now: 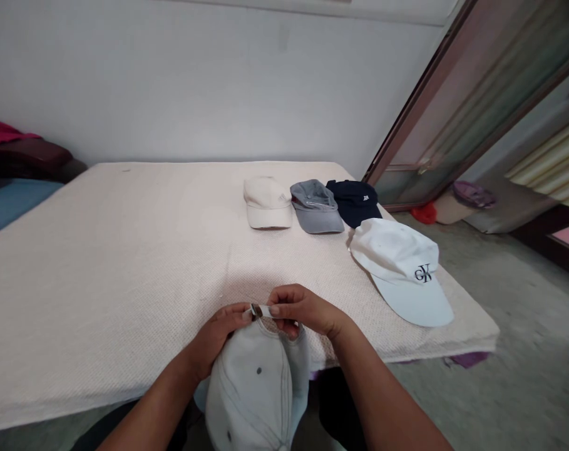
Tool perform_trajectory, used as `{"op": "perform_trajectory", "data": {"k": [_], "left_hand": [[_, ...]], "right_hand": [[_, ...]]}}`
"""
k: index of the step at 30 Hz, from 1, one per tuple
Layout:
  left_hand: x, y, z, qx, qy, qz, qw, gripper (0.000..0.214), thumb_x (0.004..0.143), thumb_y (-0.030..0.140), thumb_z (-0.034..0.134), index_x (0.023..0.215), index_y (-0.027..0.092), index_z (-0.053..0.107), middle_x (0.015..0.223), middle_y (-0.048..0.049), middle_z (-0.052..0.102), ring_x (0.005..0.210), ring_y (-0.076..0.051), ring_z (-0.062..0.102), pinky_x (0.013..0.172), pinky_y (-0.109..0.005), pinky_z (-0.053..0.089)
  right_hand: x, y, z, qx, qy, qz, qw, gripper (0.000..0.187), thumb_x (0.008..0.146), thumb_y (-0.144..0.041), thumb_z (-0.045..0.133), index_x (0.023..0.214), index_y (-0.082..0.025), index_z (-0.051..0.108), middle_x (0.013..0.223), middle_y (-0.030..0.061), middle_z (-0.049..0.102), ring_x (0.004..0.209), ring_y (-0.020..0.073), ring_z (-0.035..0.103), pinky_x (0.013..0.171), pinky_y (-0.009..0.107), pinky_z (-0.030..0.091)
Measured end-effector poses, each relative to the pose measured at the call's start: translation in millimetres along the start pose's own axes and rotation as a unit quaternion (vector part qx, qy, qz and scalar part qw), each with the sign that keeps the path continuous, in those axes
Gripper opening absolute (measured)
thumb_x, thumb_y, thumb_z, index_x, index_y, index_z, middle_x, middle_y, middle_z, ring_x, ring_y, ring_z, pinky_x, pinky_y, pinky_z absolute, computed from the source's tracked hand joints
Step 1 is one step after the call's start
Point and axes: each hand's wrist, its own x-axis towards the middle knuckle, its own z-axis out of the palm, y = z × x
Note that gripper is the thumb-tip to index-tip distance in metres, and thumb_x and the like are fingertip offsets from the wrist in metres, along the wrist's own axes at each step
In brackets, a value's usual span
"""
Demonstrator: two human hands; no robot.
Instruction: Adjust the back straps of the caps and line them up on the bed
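Note:
A pale grey baseball cap (253, 382) is held low in front of me, its back opening facing the table. My left hand (223, 329) pinches the back edge beside the metal buckle (255, 311). With thumb and fingers closed, my right hand (296, 310) grips the cap's adjustment strap (266, 311) just right of the buckle. Nearest to my right forearm lies a white cap (392, 250) with dark letters on its front. Farther back, a cream cap (268, 203), a grey cap (315, 207) and a navy cap (354, 202) sit in a row.
The caps rest on a table-high surface with a cream textured cover (124, 269), set against a white wall (209, 81). Dark red and blue items (21, 194) are at far left. Concrete floor (538, 319) and a glazed door (434, 106) are at right.

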Motion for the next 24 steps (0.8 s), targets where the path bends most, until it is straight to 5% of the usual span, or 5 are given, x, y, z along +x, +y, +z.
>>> {"op": "perform_trajectory", "data": {"k": [7,13,18,24], "left_hand": [[2.2,-1.5,-0.3,0.029,0.018,-0.042,0.999,0.018,0.072,0.028,0.071,0.080,0.013,0.071,0.069,-0.0044,0.067,0.057,-0.012,0.054,0.058,-0.023,0.040],[0.1,1.6,3.6,0.071,0.041,-0.051,0.995,0.026,0.069,0.031,0.074,0.089,0.015,0.073,0.078,-0.0063,0.071,0.072,-0.018,0.061,0.069,-0.028,0.044],[-3.4,0.1,7.1,0.068,0.004,-0.053,0.996,0.022,0.070,0.029,0.074,0.087,0.015,0.075,0.075,-0.0065,0.072,0.070,-0.018,0.062,0.070,-0.028,0.045],[-3.4,0.2,6.7,-0.001,-0.015,-0.047,0.999,0.021,0.076,0.023,0.066,0.092,0.013,0.074,0.083,-0.0097,0.073,0.075,-0.020,0.065,0.077,-0.031,0.046]], "right_hand": [[4.9,0.9,6.9,0.060,-0.015,-0.024,0.998,0.021,0.075,-0.031,0.071,0.075,-0.013,0.059,0.052,-0.0067,0.050,0.041,0.0033,0.038,0.037,0.016,0.026],[4.9,-2.3,11.6,0.113,-0.044,-0.038,0.992,0.028,0.075,-0.026,0.072,0.097,-0.016,0.059,0.056,-0.0072,0.054,0.040,0.0031,0.039,0.037,0.015,0.027],[8.8,-1.6,14.8,0.116,-0.102,-0.026,0.988,0.034,0.073,-0.027,0.074,0.101,-0.017,0.060,0.057,-0.0066,0.056,0.040,0.0034,0.041,0.036,0.015,0.028],[7.6,-0.4,12.8,0.071,-0.068,-0.050,0.994,0.030,0.079,-0.032,0.068,0.103,-0.016,0.060,0.062,-0.0044,0.059,0.042,0.0037,0.043,0.041,0.016,0.034]]}}
